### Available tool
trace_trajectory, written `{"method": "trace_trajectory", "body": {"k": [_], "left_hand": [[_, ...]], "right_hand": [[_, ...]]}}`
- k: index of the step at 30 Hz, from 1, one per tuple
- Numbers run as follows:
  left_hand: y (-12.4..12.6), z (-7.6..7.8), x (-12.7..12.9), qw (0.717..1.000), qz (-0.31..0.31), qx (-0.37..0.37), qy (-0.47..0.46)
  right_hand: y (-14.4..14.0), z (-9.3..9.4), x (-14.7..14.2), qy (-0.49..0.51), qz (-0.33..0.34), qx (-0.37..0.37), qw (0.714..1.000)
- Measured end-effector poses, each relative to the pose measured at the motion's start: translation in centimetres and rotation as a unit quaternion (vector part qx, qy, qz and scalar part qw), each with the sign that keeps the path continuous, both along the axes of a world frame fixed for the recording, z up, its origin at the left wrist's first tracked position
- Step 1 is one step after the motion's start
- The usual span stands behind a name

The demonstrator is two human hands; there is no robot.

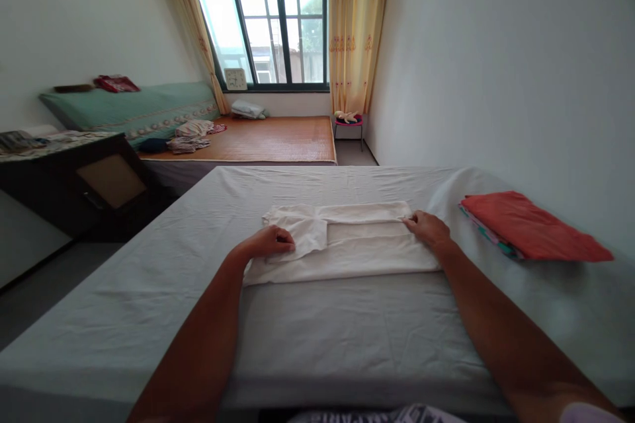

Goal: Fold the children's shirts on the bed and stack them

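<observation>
We see a white shirt [342,244] lying folded on the bed [149,291] in the middle of the frame. The left hand [270,240] rests curled on the shirt's left end and the right hand [427,228] presses flat on its right end, so the hands are well apart. A folded red cloth [530,225] lies at the right, near the wall.

A bedroom in someone's home. A bed [149,291] with a pale grey sheet fills the near end; beyond it a second bed [278,139] carries a woven mat and a green bolster [133,106]. Yellow curtains [354,26] frame the barred window [268,20], and folded clothes [530,225] lie at the near bed's right edge.
</observation>
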State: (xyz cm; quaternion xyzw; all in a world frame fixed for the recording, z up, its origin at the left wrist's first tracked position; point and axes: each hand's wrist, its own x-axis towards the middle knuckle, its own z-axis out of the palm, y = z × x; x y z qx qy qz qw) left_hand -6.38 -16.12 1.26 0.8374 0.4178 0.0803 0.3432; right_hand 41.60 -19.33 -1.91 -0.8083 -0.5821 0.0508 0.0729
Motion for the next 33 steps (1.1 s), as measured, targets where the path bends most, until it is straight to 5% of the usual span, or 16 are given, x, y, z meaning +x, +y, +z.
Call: {"method": "trace_trajectory", "body": {"k": [7, 13, 18, 22, 29, 33], "left_hand": [[-0.1, -0.3, 0.0, 1.0, -0.003, 0.013, -0.014], [0.1, -0.9, -0.1, 0.999, 0.005, 0.027, -0.023], [0.3, -1.2, -0.1, 0.999, 0.017, 0.025, -0.029], [0.3, -1.3, -0.1, 0.999, 0.015, 0.03, -0.04], [0.4, -1.6, -0.4, 0.998, 0.002, 0.027, -0.049], [0.2, -1.1, -0.6, 0.996, 0.018, -0.003, -0.092]], "right_hand": [[0.0, -0.1, -1.1, -0.031, -0.05, -0.035, 0.998], [0.2, 0.0, -1.3, -0.056, -0.006, -0.022, 0.998], [0.0, 0.0, -1.5, -0.049, -0.054, -0.025, 0.997], [0.4, -0.2, -1.7, -0.025, -0.024, -0.008, 0.999], [1.9, 1.3, -2.1, 0.085, 0.019, 0.038, 0.996], [2.8, 3.8, -6.1, 0.299, 0.078, 0.041, 0.95]]}}
